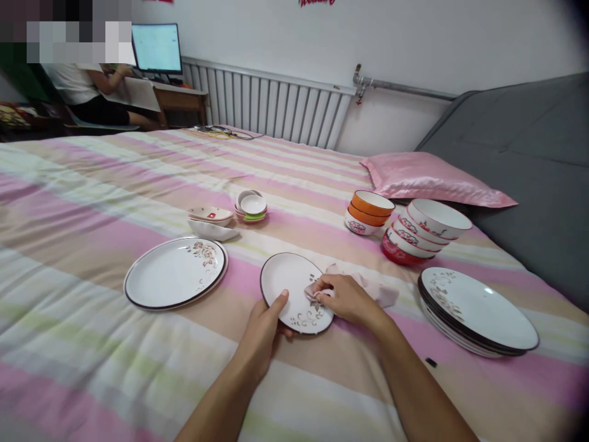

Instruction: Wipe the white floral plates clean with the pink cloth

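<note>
In the middle of the head view, a white plate [285,282] with a dark rim and brown floral print is held tilted above the bed. My left hand [267,322] grips its near-left edge, thumb on top and fingers underneath. Bunched in the pinched fingers of my right hand [345,298] is a pale pink cloth [381,293], pressed on the printed right side of the plate. Part of the cloth hangs behind that hand and lies toward the right. The fingers under the plate are mostly hidden.
Oval plates [170,276] lie at left, with a taller plate stack [483,307] at right. Behind are small dishes [252,205], boat-shaped dishes [211,228], orange bowls [370,212] and white-and-red bowls [426,230]. A small black object [431,362] lies nearby. A person [87,89] sits at a desk.
</note>
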The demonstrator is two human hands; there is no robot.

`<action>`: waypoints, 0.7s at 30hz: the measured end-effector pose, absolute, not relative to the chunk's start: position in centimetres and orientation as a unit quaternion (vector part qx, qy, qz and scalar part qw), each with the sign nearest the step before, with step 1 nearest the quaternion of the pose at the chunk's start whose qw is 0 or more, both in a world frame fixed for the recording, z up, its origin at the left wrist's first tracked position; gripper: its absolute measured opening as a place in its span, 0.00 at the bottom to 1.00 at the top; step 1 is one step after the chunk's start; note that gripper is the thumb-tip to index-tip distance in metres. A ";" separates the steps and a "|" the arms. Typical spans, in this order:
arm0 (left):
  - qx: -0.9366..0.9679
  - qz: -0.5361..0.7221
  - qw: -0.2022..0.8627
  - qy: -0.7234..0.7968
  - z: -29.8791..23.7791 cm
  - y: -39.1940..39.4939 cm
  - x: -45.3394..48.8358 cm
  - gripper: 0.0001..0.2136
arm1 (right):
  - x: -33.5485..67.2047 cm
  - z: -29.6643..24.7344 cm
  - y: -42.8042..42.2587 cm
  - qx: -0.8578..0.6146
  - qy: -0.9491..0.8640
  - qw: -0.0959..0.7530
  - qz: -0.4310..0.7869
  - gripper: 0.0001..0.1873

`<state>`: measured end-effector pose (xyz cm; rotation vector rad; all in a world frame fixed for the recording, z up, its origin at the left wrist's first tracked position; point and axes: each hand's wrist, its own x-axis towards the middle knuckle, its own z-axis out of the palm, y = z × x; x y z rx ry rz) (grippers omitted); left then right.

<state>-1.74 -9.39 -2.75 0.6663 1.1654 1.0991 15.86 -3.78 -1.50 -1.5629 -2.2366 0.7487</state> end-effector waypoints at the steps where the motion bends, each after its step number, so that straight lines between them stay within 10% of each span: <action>1: 0.293 0.482 0.648 0.512 -2.7 -9.4 -1.7 0.14 | 15.8 -1.5 -3.8 -0.546 -0.781 0.155 0.261 0.08; 21: 0.312 0.484 0.642 0.506 -3.3 -9.3 -1.9 0.17 | 15.9 -0.8 -4.3 -0.440 -0.794 0.126 0.400 0.06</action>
